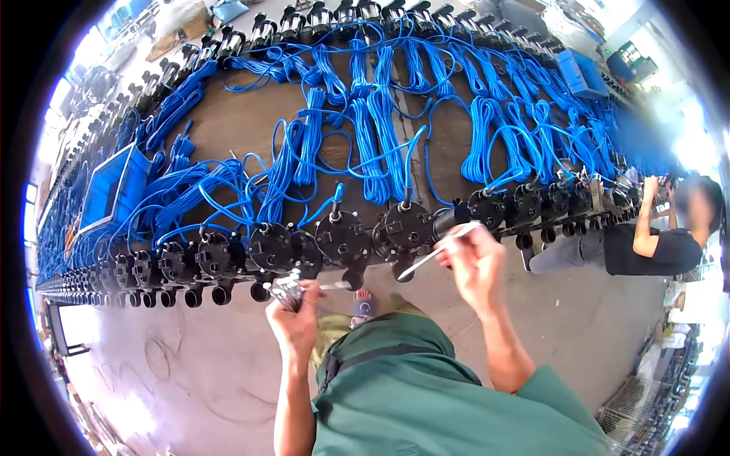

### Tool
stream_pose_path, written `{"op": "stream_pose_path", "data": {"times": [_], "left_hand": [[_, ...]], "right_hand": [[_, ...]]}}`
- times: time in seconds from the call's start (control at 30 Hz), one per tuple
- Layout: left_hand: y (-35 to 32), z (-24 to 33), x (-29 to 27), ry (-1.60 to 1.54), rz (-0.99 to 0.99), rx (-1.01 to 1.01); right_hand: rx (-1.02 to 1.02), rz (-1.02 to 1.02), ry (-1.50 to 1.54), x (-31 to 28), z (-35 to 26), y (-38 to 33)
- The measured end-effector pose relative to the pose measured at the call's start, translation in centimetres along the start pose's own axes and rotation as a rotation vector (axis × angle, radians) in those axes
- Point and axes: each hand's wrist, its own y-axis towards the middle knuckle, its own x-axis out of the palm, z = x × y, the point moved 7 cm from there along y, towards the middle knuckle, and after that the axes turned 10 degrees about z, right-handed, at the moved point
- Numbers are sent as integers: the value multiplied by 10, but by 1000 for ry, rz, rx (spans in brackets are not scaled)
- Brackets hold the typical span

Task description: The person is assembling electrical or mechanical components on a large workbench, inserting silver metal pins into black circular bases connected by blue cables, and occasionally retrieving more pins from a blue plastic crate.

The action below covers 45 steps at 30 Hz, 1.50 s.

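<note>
My left hand [295,323] is closed around a bunch of small silvery parts [286,289], too blurred to name. A pale flat strip [334,286] sticks out to the right of those fingers. Between the fingers of my right hand [479,270] is a thin white stick [427,258], slanting down to the left. Both hands are raised at the near edge of a long bench, in front of a row of round black housings [344,237]. The nearest housings to my right hand [407,226] have blue cables joined to their tops.
Bundled blue cables [376,144] cover much of the brown bench top [247,114]. A blue bin [114,186] sits at left, another blue bin [582,74] at far right. More black units with clear cylinders [293,23] line the far edge. Another person [654,239] works at right.
</note>
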Motion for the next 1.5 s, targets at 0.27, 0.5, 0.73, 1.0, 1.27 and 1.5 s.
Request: {"op": "stream_pose_path", "data": {"times": [0.27,0.5,0.73,1.0,1.27,1.5], "left_hand": [[19,4,6,-4,108,32],[24,18,14,201,101,216],[32,32,15,318,36,348],[40,19,35,527,-249,608],[-15,-9,15,-573,-789,-926],[-46,29,57,-635,-1105,-1077]], "right_hand": [[-212,209,-272,-29,17,8],[-510,-3,-441,-15,-1,9],[-438,-84,-628,4,8,9],[-189,108,-645,23,-7,-20],[345,-343,-282,104,-28,-68],[417,-608,-138,105,1,-52]]}}
